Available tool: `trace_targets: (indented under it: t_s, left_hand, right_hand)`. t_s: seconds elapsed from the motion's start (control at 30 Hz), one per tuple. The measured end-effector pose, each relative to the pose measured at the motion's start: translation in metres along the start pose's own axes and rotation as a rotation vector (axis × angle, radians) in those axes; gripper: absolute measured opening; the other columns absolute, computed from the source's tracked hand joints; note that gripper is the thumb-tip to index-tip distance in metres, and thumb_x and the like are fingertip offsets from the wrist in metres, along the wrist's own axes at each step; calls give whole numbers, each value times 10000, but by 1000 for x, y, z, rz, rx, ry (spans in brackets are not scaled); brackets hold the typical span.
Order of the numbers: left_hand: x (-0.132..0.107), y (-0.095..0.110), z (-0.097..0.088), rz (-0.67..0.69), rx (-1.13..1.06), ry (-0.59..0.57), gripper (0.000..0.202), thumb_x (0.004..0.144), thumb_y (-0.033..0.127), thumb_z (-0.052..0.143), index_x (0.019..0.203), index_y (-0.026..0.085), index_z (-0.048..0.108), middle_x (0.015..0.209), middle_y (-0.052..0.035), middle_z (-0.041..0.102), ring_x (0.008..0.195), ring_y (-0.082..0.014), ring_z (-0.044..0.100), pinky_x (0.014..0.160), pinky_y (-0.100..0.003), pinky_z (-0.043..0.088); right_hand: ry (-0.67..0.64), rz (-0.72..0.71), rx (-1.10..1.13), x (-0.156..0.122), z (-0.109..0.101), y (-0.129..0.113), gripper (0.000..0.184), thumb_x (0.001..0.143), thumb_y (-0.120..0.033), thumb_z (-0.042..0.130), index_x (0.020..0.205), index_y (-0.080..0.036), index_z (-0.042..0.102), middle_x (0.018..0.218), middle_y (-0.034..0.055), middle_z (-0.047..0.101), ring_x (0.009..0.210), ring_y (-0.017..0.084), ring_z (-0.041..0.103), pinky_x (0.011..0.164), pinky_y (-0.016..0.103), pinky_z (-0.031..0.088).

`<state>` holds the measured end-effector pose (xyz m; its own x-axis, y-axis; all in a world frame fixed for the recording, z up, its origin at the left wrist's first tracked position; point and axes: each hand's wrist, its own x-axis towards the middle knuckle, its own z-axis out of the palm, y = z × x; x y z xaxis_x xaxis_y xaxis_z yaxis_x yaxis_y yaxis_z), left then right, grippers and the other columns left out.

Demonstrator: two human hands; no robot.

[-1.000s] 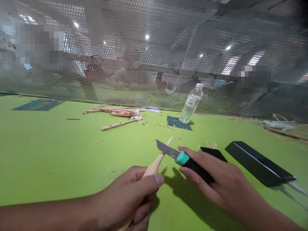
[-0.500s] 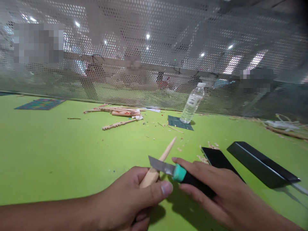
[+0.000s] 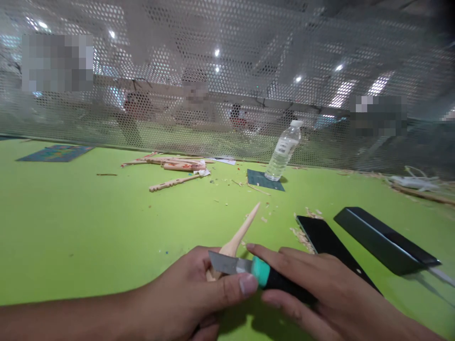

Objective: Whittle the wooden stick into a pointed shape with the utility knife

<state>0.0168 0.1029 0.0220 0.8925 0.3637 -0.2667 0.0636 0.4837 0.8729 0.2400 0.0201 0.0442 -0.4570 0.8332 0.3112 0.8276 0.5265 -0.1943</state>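
Note:
My left hand [image 3: 209, 289] is closed around the thick lower end of a pale, pointed wooden stick [image 3: 239, 235], whose thin tip points up and away from me. In my right hand [image 3: 320, 284] is a carving knife [image 3: 265, 273] with a black and mint-green handle. Its flat metal blade lies across the thick part of the stick, close to my left fingers. My left thumb sits beside the blade, near the green collar. The fingers of both hands partly hide the stick's base and the knife's handle.
Right of my hands lie a black phone [image 3: 330, 241], wood shavings [image 3: 302, 237] and a dark wedge-shaped device [image 3: 387, 244] with a cable. Farther off, a water bottle [image 3: 283, 154] leans on a dark sheet [image 3: 261, 180]. Carved sticks [image 3: 174, 182] lie before a perforated screen [image 3: 220, 109].
The knife blade has moved down the stick toward my left hand, from the base of the taper onto the thicker part. My right hand has shifted slightly left with it.

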Motion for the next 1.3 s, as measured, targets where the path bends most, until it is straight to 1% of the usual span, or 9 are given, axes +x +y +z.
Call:
trace_targets:
  t_s: [0.1,0.23,0.4,0.6,0.7,0.83,1.0,1.17,1.3]
  left_hand:
    - [0,-2,-2,2,4,9,431,868,584,759,896,186,597,445,128,403,291,-24,341,321,-89,360]
    - [0,-3,0,22,29,26,493,879,632,721,758,198,520,429,129,359,293,-21,325,326,-92,354]
    - [2,-5,3,-7,-85,53,441,890,624,712,856,244,491,425,158,321,293,-26,220,307,-86,319]
    - [0,-8,-2,11,-63,48,425,903,608,710,929,223,534,444,135,404,298,-25,313,318,-84,351]
    - [-2,-7,-4,-7,-13,63,454,871,617,744,923,211,546,448,118,456,298,-31,366,317,-92,375]
    - [-2,-3,-2,-10,-8,65,488,823,629,784,891,183,598,468,111,469,290,-15,363,313,-82,362]
    - [1,1,1,-10,17,37,464,855,601,763,812,161,623,489,100,467,296,1,334,316,-76,347]
    - [0,0,2,18,26,68,445,859,602,757,885,192,587,417,129,425,256,-15,292,299,-87,325]
    - [0,-5,1,8,-6,91,454,882,637,707,880,203,575,373,133,382,246,-34,280,279,-98,308]
  right_hand:
    - [50,0,-83,-1,2,-4,458,1127,-448,307,1385,-187,581,936,38,802,765,154,781,628,247,611]
    - [135,-4,-180,-3,8,-9,439,1128,-437,326,1379,-175,575,826,7,771,633,142,745,521,245,558]
    - [189,-10,-247,-5,11,-9,451,1124,-429,350,1413,-148,553,824,31,763,613,150,729,499,257,540]
    - [226,36,-235,-5,6,8,428,1105,-403,414,1434,-156,534,1012,105,794,695,195,765,526,283,573]
    - [200,55,-156,-3,4,13,415,1105,-402,402,1396,-159,573,1034,114,803,747,207,781,591,294,606]
    - [53,33,14,-1,2,9,436,1106,-441,385,1364,-175,615,978,76,812,808,186,791,682,277,631]
    - [-41,47,136,-1,0,3,428,1098,-471,413,1374,-208,609,1049,48,809,877,163,785,753,266,630]
    - [9,46,82,-2,6,1,410,1107,-441,399,1399,-206,566,1022,45,801,877,164,781,742,265,622]
    - [115,38,-66,-6,13,0,424,1112,-440,381,1456,-222,496,889,12,771,709,161,754,599,265,588]
